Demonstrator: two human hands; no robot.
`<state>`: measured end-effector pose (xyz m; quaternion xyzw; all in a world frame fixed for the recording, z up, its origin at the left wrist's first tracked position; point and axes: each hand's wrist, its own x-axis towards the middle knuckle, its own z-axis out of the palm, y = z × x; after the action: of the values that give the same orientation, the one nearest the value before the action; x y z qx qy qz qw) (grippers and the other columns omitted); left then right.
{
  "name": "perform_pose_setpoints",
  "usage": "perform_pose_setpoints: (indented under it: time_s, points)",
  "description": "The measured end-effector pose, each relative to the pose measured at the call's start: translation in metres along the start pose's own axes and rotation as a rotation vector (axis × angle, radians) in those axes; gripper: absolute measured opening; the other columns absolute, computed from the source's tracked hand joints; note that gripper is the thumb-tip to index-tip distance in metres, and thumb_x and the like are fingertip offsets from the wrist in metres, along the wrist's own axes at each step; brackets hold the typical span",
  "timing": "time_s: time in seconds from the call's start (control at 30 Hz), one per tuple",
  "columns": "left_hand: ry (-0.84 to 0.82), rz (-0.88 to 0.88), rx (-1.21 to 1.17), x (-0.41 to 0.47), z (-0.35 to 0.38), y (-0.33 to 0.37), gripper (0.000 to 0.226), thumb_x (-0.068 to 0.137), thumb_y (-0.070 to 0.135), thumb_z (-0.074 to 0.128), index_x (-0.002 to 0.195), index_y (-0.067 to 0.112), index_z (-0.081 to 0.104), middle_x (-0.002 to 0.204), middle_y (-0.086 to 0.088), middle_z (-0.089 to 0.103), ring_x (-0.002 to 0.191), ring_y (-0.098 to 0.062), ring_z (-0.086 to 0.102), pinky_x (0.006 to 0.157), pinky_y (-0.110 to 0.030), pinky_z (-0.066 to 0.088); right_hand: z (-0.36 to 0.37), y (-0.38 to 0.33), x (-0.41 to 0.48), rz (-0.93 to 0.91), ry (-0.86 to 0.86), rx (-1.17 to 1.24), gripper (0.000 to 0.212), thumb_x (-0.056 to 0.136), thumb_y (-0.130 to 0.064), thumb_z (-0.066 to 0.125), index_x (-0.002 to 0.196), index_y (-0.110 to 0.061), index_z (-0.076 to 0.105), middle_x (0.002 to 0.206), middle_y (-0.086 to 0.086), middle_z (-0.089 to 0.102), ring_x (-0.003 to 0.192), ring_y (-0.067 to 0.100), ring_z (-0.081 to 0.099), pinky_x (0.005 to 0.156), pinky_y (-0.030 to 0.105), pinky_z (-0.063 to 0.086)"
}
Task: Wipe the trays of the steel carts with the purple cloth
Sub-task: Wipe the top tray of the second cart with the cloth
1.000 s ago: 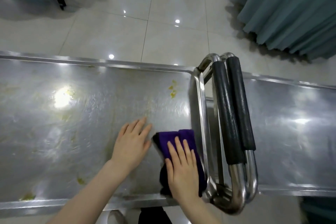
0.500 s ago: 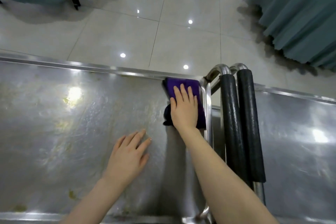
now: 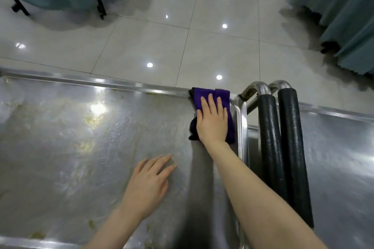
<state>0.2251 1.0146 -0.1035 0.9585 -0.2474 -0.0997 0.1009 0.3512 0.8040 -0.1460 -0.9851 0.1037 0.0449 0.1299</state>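
— Where is the folded purple cloth [image 3: 204, 94] lying?
— In the far right corner of the smeared steel tray [image 3: 70, 147]. The right hand [image 3: 212, 124] is pressing it flat-fingered; the left hand [image 3: 147, 185] is resting, fingers spread, on bare metal.

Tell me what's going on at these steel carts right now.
A person is wiping the left cart's tray. The right hand presses the purple cloth flat into its far right corner, beside the black padded handles. The left hand rests flat on the tray, holding nothing. Yellowish smears show on the tray's left part, so wiping is not done.
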Motion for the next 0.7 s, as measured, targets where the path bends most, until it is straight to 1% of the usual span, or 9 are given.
perform_pose_setpoints:
  time_s: [0.07, 0.13, 0.27, 0.37, 0.4, 0.47, 0.57, 0.6, 0.7]
  points:
    - [0.042, -0.023, -0.031, -0.003, -0.003, -0.006, 0.042, 0.082, 0.024, 0.041, 0.113, 0.022, 0.069, 0.131, -0.001, 0.06, 0.113, -0.021, 0.061, 0.099, -0.037, 0.045, 0.008, -0.02, -0.003, -0.101, -0.026, 0.002, 0.051, 0.104, -0.038, 0.027, 0.154, -0.027, 0.023, 0.163, -0.004, 0.013, 0.15, 0.019, 0.002, 0.122, 0.042, 0.003]
    - [0.095, -0.095, -0.039, -0.011, -0.005, -0.015, 0.041, 0.085, 0.023, 0.041, 0.115, 0.019, 0.068, 0.132, -0.004, 0.058, 0.116, -0.023, 0.057, 0.099, -0.036, 0.04, 0.02, -0.041, -0.035, -0.269, -0.074, 0.041, 0.051, 0.104, -0.037, 0.03, 0.153, -0.028, 0.025, 0.162, -0.004, 0.016, 0.15, 0.019, 0.003, 0.122, 0.042, 0.004]
    - [0.106, -0.232, -0.06, -0.032, -0.006, -0.038, 0.041, 0.086, 0.025, 0.04, 0.115, 0.016, 0.067, 0.131, -0.003, 0.058, 0.116, -0.025, 0.056, 0.098, -0.035, 0.039, 0.039, -0.058, -0.13, -0.579, -0.137, 0.041, 0.051, 0.098, -0.035, 0.038, 0.148, -0.027, 0.037, 0.159, -0.004, 0.028, 0.148, 0.02, 0.02, 0.118, 0.044, 0.023]
    - [0.058, -0.217, -0.018, -0.035, -0.006, -0.046, 0.044, 0.086, 0.025, 0.04, 0.12, 0.016, 0.066, 0.132, -0.003, 0.058, 0.116, -0.024, 0.059, 0.1, -0.033, 0.035, 0.035, -0.043, -0.13, -0.707, -0.161, 0.016, 0.047, 0.098, -0.037, 0.041, 0.144, -0.029, 0.044, 0.157, -0.005, 0.033, 0.146, 0.017, 0.025, 0.118, 0.04, 0.025]
    - [0.05, -0.203, -0.006, -0.033, -0.007, -0.045, 0.045, 0.085, 0.025, 0.04, 0.123, 0.017, 0.064, 0.135, -0.003, 0.056, 0.116, -0.023, 0.058, 0.1, -0.034, 0.035, 0.032, -0.039, -0.118, -0.707, -0.16, 0.009, 0.047, 0.097, -0.037, 0.044, 0.143, -0.029, 0.046, 0.156, -0.005, 0.035, 0.145, 0.017, 0.027, 0.118, 0.041, 0.026]
    - [0.058, -0.217, -0.016, -0.027, -0.009, -0.042, 0.047, 0.085, 0.025, 0.04, 0.126, 0.017, 0.061, 0.14, -0.003, 0.053, 0.121, -0.022, 0.053, 0.101, -0.035, 0.034, 0.025, -0.031, -0.081, -0.592, -0.129, 0.031, 0.047, 0.098, -0.036, 0.046, 0.144, -0.027, 0.046, 0.156, -0.005, 0.034, 0.146, 0.018, 0.026, 0.118, 0.042, 0.024]
    - [0.098, -0.308, -0.062, -0.02, -0.011, -0.042, 0.049, 0.086, 0.028, 0.038, 0.129, 0.017, 0.058, 0.144, -0.003, 0.049, 0.128, -0.022, 0.046, 0.106, -0.038, 0.034, 0.017, -0.028, -0.011, -0.332, -0.085, 0.043, 0.049, 0.103, -0.039, 0.033, 0.151, -0.028, 0.031, 0.161, -0.007, 0.02, 0.15, 0.016, 0.008, 0.121, 0.036, 0.003]
    - [0.101, -0.323, -0.066, -0.021, -0.011, -0.044, 0.049, 0.086, 0.029, 0.037, 0.129, 0.017, 0.057, 0.144, -0.003, 0.048, 0.129, -0.023, 0.046, 0.106, -0.04, 0.036, 0.016, -0.031, 0.004, -0.277, -0.073, 0.034, 0.05, 0.103, -0.039, 0.031, 0.152, -0.028, 0.028, 0.162, -0.006, 0.017, 0.15, 0.016, 0.005, 0.12, 0.035, 0.0]
    - [0.087, -0.347, -0.052, -0.031, -0.008, -0.051, 0.051, 0.089, 0.032, 0.034, 0.132, 0.016, 0.055, 0.144, -0.002, 0.048, 0.133, -0.023, 0.045, 0.106, -0.044, 0.039, 0.022, -0.053, 0.008, -0.246, -0.037, 0.022, 0.05, 0.104, -0.037, 0.028, 0.153, -0.027, 0.026, 0.162, -0.004, 0.015, 0.15, 0.02, 0.003, 0.121, 0.039, 0.001]
